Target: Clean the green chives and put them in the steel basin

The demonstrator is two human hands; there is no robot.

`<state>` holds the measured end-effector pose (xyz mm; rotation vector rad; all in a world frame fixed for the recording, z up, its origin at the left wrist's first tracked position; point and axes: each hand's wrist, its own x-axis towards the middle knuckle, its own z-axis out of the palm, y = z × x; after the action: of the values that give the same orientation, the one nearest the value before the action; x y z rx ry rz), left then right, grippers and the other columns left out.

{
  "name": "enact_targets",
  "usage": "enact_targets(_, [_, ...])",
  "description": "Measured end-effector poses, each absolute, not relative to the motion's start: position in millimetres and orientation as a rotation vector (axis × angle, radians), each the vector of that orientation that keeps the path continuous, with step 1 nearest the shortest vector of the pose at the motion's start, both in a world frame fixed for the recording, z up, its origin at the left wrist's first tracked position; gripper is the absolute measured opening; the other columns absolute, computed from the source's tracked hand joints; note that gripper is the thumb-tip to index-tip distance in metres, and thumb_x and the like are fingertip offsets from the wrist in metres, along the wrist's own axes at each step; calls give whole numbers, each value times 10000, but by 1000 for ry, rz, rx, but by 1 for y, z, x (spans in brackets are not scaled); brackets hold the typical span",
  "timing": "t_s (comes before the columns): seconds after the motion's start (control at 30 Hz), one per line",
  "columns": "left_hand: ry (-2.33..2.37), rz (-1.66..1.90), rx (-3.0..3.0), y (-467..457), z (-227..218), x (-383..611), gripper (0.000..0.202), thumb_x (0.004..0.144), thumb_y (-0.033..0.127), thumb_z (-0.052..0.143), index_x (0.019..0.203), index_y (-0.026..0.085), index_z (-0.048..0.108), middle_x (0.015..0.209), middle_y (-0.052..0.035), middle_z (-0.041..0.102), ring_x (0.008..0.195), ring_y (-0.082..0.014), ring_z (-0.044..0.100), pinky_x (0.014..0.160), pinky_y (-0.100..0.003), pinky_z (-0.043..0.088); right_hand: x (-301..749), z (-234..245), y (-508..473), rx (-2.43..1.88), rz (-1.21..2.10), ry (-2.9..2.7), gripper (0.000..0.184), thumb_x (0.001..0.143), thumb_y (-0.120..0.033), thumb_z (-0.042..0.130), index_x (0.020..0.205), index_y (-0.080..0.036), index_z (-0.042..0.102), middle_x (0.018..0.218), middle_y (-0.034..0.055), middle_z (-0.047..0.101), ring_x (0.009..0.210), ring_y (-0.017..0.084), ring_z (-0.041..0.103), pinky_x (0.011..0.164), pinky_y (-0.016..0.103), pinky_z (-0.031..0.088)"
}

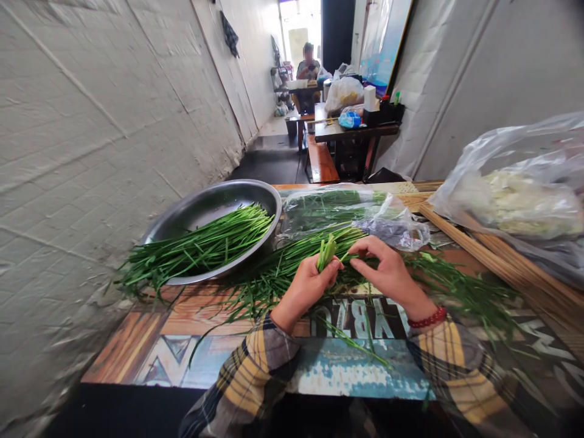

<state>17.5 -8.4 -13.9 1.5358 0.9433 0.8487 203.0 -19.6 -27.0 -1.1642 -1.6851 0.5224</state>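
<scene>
Over a patterned worktop (123, 344), right of a metal bowl (201, 210), the left hand (308, 285) clasps green stalks (326, 252), ends up, likely for easy reach; I cannot tell whether the right hand (389, 274), alongside, pinches one.

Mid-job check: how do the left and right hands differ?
The left hand grips a bunch of green stalks; the right hand is at a thin stalk, though whether it pinches it is unclear. The right hand wears a red bracelet at the wrist; the left hand shows none. Both emerge from plaid sleeves.
</scene>
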Motion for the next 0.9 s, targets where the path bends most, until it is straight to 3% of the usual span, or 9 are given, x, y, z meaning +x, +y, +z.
enact_targets(0.07, [913,850,1570,-8,-15,17,349,862,452,547,749,125,599,570,28,486,523,-89,413,529,-225,328,198,-25,-21,-1109,523,-1716,117,835,-283,606,927,-224,652,920,41,662,850,188,599,766,344,490])
enact_targets(0.17, [870,835,1593,-7,-18,17,363,862,440,555,685,124,590,584,7,535,546,-99,457,560,-230,369,194,-24,-22,-1079,522,-1697,83,853,-279,603,829,-224,660,839,34,675,825,183,615,777,345,491])
enact_targets(0.33, [865,854,1582,-7,-18,17,315,860,404,572,876,105,671,806,-71,688,742,-169,605,710,-272,455,196,-21,-25,-1121,488,-1598,120,857,-295,602,774,-218,642,796,26,658,779,170,606,749,322,480])
enact_targets(0.43, [834,820,1640,-8,-14,16,315,863,399,575,815,107,685,814,-84,710,770,-180,623,762,-286,464,196,-21,-26,-1123,487,-1565,138,858,-306,603,762,-215,644,792,22,651,784,168,601,754,314,472])
enact_targets(0.63, [754,1080,1237,-9,1,10,278,871,403,579,891,131,635,889,-96,732,855,-210,674,874,-360,497,197,-30,-24,-1192,703,-1393,226,887,-394,556,990,-241,686,930,29,693,854,180,631,762,315,485])
enact_targets(0.77, [764,1317,1148,-8,11,2,241,867,400,588,892,161,593,819,-51,706,734,-162,660,765,-319,522,204,-33,-20,-1214,759,-1288,253,874,-422,568,989,-234,693,879,29,698,806,176,636,731,314,493])
enact_targets(0.9, [1014,1626,1220,-7,14,-8,224,873,409,582,889,186,595,622,41,543,522,-78,491,530,-195,401,221,-28,-15,-1269,655,-1169,251,853,-426,582,957,-230,699,810,32,694,769,188,627,704,328,492])
